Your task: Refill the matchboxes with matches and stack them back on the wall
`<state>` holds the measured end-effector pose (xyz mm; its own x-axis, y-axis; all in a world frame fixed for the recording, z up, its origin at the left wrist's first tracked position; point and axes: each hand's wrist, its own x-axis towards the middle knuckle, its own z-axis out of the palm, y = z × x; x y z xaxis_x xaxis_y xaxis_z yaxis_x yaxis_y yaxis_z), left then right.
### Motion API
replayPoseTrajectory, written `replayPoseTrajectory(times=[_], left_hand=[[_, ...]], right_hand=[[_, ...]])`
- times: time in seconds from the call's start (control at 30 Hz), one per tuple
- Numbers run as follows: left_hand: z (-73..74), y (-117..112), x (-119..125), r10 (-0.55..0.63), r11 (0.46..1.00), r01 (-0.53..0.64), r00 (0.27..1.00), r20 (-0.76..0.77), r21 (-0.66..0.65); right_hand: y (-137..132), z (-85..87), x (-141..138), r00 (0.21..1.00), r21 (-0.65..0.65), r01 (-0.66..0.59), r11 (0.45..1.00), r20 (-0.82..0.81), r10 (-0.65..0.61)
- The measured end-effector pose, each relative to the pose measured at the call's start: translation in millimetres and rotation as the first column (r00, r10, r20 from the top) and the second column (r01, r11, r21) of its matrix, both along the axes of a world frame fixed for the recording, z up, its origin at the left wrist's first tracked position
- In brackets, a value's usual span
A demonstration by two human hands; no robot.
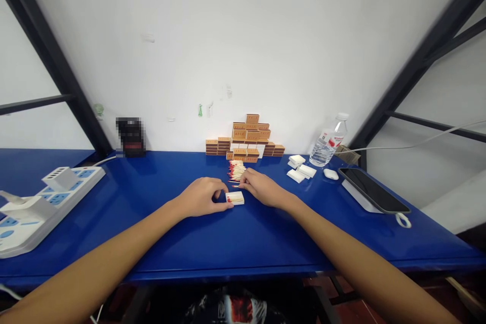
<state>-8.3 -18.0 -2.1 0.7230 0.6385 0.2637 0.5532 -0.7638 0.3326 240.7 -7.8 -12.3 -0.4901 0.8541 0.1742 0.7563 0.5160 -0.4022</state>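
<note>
A small white matchbox tray [237,202] with a few red-headed matches in it lies on the blue table. My left hand [205,196] grips its left end between thumb and fingers. Just behind the tray, my right hand [260,186] pinches a match [236,186] whose red head points left. A loose pile of matches [237,170] with red heads mostly to the left lies beyond my right fingertips. Behind the pile, brown matchboxes [251,134] are stacked in a stepped shape against the wall.
Several white trays [301,168] lie to the right, near a water bottle [329,142], a white earphone case [331,174] and a phone [374,190] propped on a white block. At the left are a power strip [72,182] and a dark, blurred-out object [131,136].
</note>
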Motion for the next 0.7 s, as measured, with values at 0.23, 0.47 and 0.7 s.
replayPoseTrajectory(times=[0.23,0.47,0.7], left_hand=[[-3.6,4.0,-2.6,0.06,0.998,-0.061,0.998,0.018,0.028],[2.2,-3.0,0.6,-0.009,1.0,0.009,1.0,-0.006,-0.019],[1.8,-5.2,3.7,-0.036,0.999,0.036,0.999,-0.006,-0.015]], right_hand=[[-16.5,10.6,-0.3,0.985,0.029,-0.138,0.99,-0.098,0.14],[5.9,-4.8,0.2,0.988,0.164,-0.041,0.986,-0.142,0.065],[18.2,-12.6,-7.5,0.998,0.12,-0.007,0.993,-0.063,0.014]])
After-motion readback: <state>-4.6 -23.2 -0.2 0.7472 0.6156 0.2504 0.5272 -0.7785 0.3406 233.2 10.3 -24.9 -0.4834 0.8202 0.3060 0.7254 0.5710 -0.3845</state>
